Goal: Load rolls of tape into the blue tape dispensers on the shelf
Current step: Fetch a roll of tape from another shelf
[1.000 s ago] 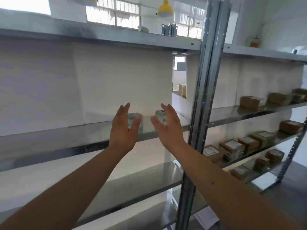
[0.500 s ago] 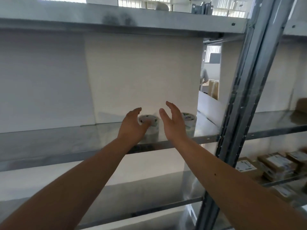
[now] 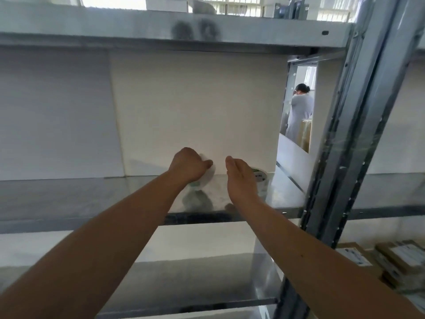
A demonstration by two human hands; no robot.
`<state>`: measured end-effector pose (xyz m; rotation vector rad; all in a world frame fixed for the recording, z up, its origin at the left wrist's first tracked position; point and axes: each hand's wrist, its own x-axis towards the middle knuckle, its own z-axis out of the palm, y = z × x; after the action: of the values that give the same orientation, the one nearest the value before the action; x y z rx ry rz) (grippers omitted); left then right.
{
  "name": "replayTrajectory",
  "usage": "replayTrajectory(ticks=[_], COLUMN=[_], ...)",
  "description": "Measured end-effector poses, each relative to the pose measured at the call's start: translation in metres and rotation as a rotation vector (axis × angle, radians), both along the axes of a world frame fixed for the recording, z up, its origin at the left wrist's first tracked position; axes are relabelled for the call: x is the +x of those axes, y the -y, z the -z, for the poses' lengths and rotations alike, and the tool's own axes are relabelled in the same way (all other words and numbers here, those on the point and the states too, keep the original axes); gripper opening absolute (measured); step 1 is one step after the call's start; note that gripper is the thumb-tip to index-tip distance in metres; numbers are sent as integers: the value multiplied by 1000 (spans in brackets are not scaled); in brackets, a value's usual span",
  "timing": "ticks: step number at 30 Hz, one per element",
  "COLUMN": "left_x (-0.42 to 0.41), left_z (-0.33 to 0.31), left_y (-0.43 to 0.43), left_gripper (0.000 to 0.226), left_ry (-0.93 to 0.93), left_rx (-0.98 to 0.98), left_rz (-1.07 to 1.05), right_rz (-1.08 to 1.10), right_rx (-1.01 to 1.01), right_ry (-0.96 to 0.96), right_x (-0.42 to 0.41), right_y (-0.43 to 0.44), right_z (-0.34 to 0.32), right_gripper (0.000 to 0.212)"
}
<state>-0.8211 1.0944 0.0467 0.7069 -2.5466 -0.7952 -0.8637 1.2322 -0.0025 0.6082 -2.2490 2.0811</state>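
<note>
Two white tape rolls are on the middle metal shelf (image 3: 92, 196), close to the white back panel. My left hand (image 3: 187, 166) is curled over the left tape roll (image 3: 207, 177), which looks blurred and tilted up off the shelf. My right hand (image 3: 241, 180) is flat with its fingers stretched out, pressed against the left side of the right tape roll (image 3: 261, 177). That roll lies flat, and a green-printed label shows on its top. No blue tape dispenser is in view.
A grey steel upright (image 3: 333, 157) stands just right of the rolls. Through the gap behind it a person in white (image 3: 301, 109) stands far off. Brown labelled boxes (image 3: 402, 261) lie on a lower shelf at the right. Another shelf (image 3: 161, 28) hangs overhead.
The view has moved closer to the shelf. My left hand has closed over the left roll and tipped it up. My right hand has slid forward beside the right roll.
</note>
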Motion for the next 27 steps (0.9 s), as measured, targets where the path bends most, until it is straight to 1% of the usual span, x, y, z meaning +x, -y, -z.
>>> replayTrajectory(ticks=[2, 3, 5, 7, 8, 10, 13, 16, 18, 21, 23, 27], left_x=[10, 14, 19, 22, 24, 30, 42, 64, 88, 138, 176, 256], left_z=[3, 6, 13, 17, 18, 19, 18, 14, 13, 13, 13, 13], left_y=[-2, -5, -7, -6, -5, -5, -4, 7, 22, 48, 64, 87], left_gripper=[39, 36, 36, 49, 51, 46, 46, 49, 54, 61, 59, 55], left_ry=[-272, -350, -433, -460, -463, -470, -485, -498, -554, -634, -664, -732], left_rx=[352, 487, 689, 808, 832, 838, 815, 823, 861, 844, 816, 703], left_rz=[-47, -57, -39, 17, 44, 70, 29, -119, -204, -311, -395, -525], right_rz=[-12, -35, -98, -165, -197, -230, -328, -415, -488, -622, -722, -897], right_rx=[-51, -84, -97, -76, -73, -79, -95, -87, -61, -26, -17, -2], right_ry=[94, 144, 184, 208, 236, 290, 322, 314, 306, 315, 314, 331], right_x=[-2, -2, -3, -3, -3, -4, -1, 14, 30, 67, 98, 169], right_y=[3, 4, 9, 13, 15, 18, 26, 45, 67, 106, 133, 178], right_z=[0, -1, -6, -14, -18, -21, -21, -21, -24, -29, -30, -28], right_gripper=[42, 43, 49, 54, 53, 51, 49, 50, 52, 50, 47, 49])
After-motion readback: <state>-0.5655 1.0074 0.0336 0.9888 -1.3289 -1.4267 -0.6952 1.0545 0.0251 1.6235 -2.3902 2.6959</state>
